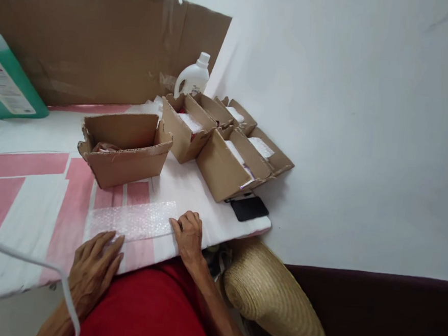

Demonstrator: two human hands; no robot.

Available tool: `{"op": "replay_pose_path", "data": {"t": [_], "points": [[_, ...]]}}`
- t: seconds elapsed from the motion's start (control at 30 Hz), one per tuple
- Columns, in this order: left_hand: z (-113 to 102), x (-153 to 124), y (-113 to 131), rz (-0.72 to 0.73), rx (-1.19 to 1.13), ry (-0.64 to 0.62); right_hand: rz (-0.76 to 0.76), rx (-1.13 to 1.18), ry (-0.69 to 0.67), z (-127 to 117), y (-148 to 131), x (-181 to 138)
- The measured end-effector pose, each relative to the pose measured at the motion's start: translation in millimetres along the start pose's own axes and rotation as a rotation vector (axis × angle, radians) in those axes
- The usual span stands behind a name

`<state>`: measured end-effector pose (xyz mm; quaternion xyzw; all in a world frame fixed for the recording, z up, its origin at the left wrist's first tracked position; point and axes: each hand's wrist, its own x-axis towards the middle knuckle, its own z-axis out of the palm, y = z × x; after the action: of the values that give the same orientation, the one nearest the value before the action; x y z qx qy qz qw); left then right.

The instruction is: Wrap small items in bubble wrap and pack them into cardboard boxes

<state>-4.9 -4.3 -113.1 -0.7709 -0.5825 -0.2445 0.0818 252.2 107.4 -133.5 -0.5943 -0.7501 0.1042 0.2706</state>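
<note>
A flat strip of clear bubble wrap (134, 220) lies across the table's near edge. My left hand (96, 266) rests at its near left corner, fingers stretched out over the sheet and the cloth. At the right end, my right hand (189, 235) has its fingers curled, with the thumb on the edge of the wrap, which it appears to pinch. Just beyond the sheet stands an open cardboard box (128, 159) with something brownish inside, only partly visible.
Several open cardboard boxes (224, 170) holding white wrapped items stand at the right, beside a black phone (250, 208). A white jug (195, 76) and a green-filled bottle (13, 84) stand farther back. A white cable (29, 258) crosses the left foreground; a straw hat (272, 294) hangs below the table.
</note>
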Motion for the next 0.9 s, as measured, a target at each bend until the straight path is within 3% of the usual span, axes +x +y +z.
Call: {"op": "replay_pose_path", "data": {"t": [0.1,0.17,0.23,0.3,0.37,0.47,0.6,0.7,0.8,0.9], "points": [[5.2,-6.7,-0.2,-0.013,-0.02,0.0,0.06,0.018,0.087,-4.0,-13.5,-4.9],[7.8,-8.3,-2.7,-0.034,-0.036,-0.011,0.001,0.022,0.148,-4.7,-33.1,-11.0],[10.9,-7.9,-6.1,-0.034,-0.031,-0.01,-0.243,0.029,0.105,-1.0,-56.1,-16.8],[13.9,-6.7,-8.7,-0.013,-0.013,0.028,-0.536,0.022,-0.052,5.3,-72.9,-22.1],[15.2,-5.8,-8.7,0.012,0.002,0.076,-0.663,-0.014,-0.194,9.5,-74.9,-28.5],[13.3,-5.6,-3.7,0.02,0.014,0.076,-0.526,-0.091,-0.264,6.7,-48.7,-38.9],[10.3,-5.5,3.2,-0.008,0.028,0.025,-0.356,-0.149,-0.191,-4.4,-14.1,-41.4],[10.2,-6.3,5.1,-0.05,0.017,-0.02,-0.447,-0.064,-0.142,-6.3,-30.6,-39.4],[11.6,-6.8,4.7,-0.067,0.012,-0.022,-0.628,0.101,-0.213,4.6,-65.0,-35.8],[10.8,-7.2,2.4,-0.057,-0.022,0.005,-0.646,0.192,-0.269,19.6,-83.5,-29.8]]}}
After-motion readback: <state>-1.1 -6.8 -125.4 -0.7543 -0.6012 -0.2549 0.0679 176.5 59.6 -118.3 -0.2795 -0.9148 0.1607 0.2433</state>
